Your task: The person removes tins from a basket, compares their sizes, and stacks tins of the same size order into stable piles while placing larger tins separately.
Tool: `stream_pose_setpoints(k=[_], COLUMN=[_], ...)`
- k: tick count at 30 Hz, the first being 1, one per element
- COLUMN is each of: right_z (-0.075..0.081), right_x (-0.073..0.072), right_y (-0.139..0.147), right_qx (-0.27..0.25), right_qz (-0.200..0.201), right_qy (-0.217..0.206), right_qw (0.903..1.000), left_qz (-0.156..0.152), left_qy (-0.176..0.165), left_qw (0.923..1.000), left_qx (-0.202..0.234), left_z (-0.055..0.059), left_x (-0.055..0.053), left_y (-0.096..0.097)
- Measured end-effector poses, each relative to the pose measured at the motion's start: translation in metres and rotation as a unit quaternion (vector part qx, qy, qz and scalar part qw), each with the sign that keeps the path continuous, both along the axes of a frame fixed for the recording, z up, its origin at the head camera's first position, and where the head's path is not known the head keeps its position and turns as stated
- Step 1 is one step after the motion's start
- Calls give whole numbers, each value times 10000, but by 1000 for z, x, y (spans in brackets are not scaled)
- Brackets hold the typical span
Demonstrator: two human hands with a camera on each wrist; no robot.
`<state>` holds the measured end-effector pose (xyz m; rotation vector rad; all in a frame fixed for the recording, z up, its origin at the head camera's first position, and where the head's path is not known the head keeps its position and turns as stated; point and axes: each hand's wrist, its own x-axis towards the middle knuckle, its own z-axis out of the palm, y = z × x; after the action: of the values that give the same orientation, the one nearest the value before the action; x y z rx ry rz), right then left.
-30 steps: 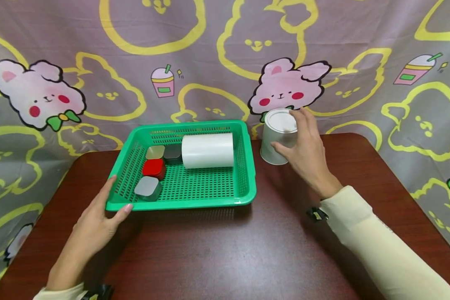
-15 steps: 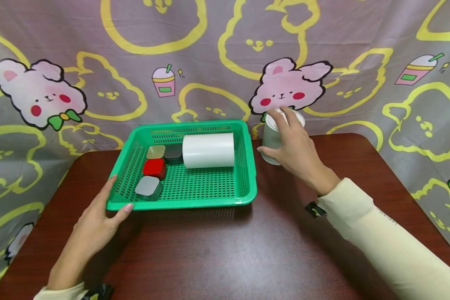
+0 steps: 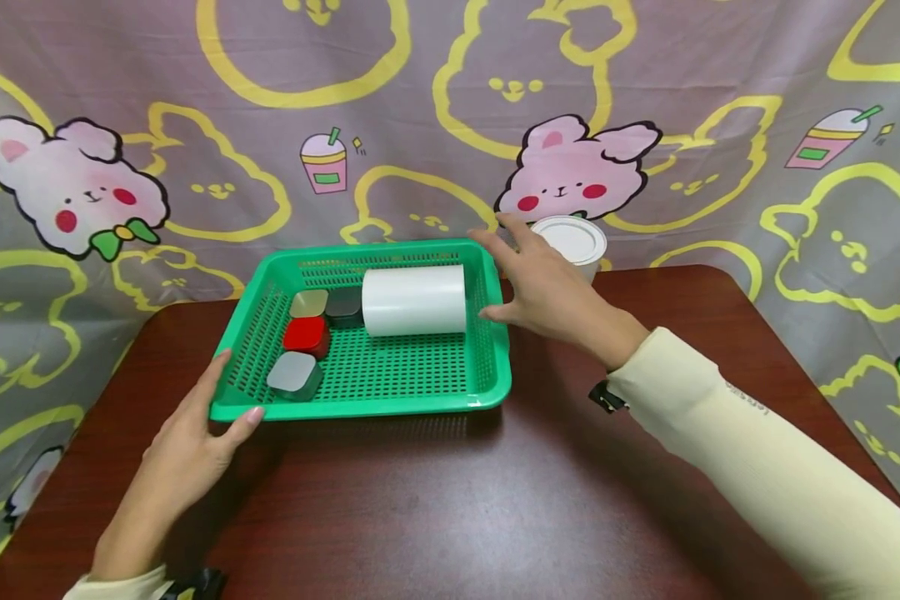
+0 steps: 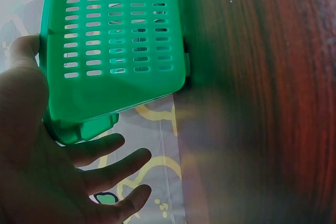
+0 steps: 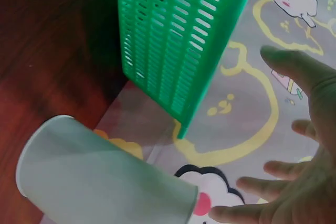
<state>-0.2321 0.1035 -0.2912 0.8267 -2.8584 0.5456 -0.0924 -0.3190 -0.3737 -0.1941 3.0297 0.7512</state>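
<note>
A green plastic basket with slotted walls sits on the table. Inside lie a white cylinder on its side and several small rounded blocks, among them a red block and a grey block. My left hand touches the basket's near left corner, its fingers spread and fairly straight, as the left wrist view also shows. My right hand is held over the basket's right rim, fingers apart and holding nothing. Behind it a pale can with a white lid stands upright, partly hidden in the head view.
The dark reddish wooden table extends in front of the basket. A patterned curtain hangs right behind the table's back edge. The can is close to that curtain, right of the basket.
My right hand has come away from the can and moved left to the basket's right rim. The can remains standing where it was. My left hand stays at the basket corner.
</note>
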Motion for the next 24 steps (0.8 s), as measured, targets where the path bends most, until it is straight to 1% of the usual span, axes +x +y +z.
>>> stream_pose_setpoints(k=[6, 14, 19, 24], right_z=[7, 19, 25, 29], right_x=[-4, -10, -16, -23], right_y=[-13, -32, -44, -62], right_qx=[430, 886, 1178, 1518], right_qz=[259, 467, 622, 670], right_qy=[-297, -380, -508, -724], right_qw=[9983, 9942, 9898, 9835], left_qz=[-35, -61, -89, -52], left_qy=[-30, -18, 18, 33], left_qw=[10000, 10000, 10000, 10000], left_qx=[-1, -7, -14, -32], left_z=[0, -1, 0, 1], left_x=[0, -1, -1, -1], left_y=[-1, 0, 0, -1])
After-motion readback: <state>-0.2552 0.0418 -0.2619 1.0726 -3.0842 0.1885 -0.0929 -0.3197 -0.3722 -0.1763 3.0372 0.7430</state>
